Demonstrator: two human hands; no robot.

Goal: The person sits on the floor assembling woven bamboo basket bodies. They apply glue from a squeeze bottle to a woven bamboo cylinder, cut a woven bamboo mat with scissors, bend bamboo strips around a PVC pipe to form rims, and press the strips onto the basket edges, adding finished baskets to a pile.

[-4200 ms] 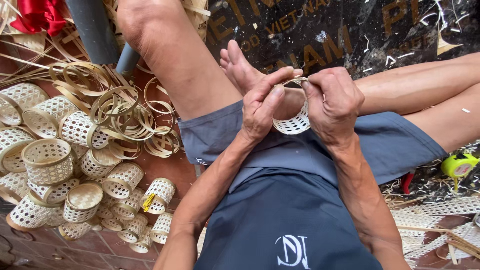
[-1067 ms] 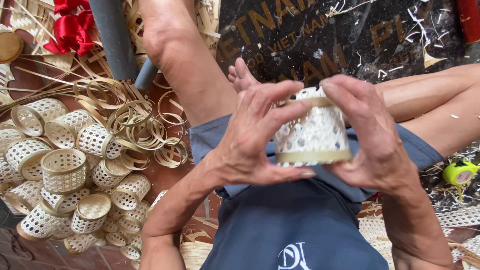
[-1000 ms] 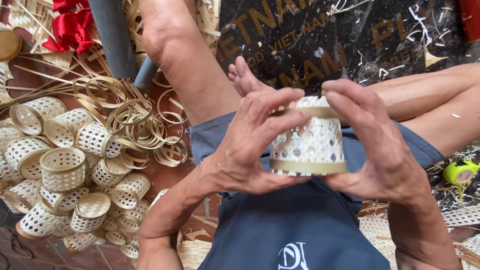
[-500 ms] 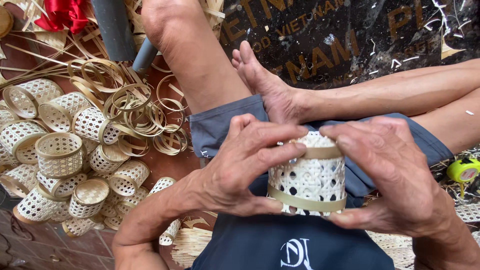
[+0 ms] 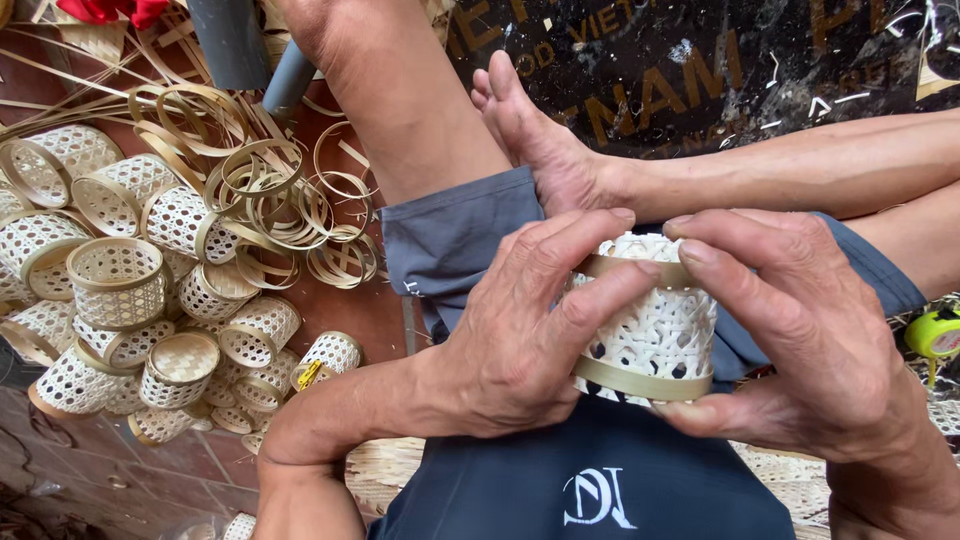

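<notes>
At centre frame, a seated weaver's left hand (image 5: 520,330) and right hand (image 5: 800,340) clasp one small woven basket (image 5: 650,325) from both sides, its two bamboo rim bands (image 5: 640,380) apparently fitted. At left lie roughly twenty finished baskets (image 5: 120,285) and a dozen or so loose bamboo hoops (image 5: 270,200), suggesting more remain to assemble.

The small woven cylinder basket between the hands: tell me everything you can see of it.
The small white woven cylinder basket looks like open-weave bamboo lattice with dark gaps, bound by two tan flat strip bands, one near the top, one near the bottom. It is held roughly upright over the lap. The left hand and right hand grip its sides, fingers pressing the upper band.
</notes>
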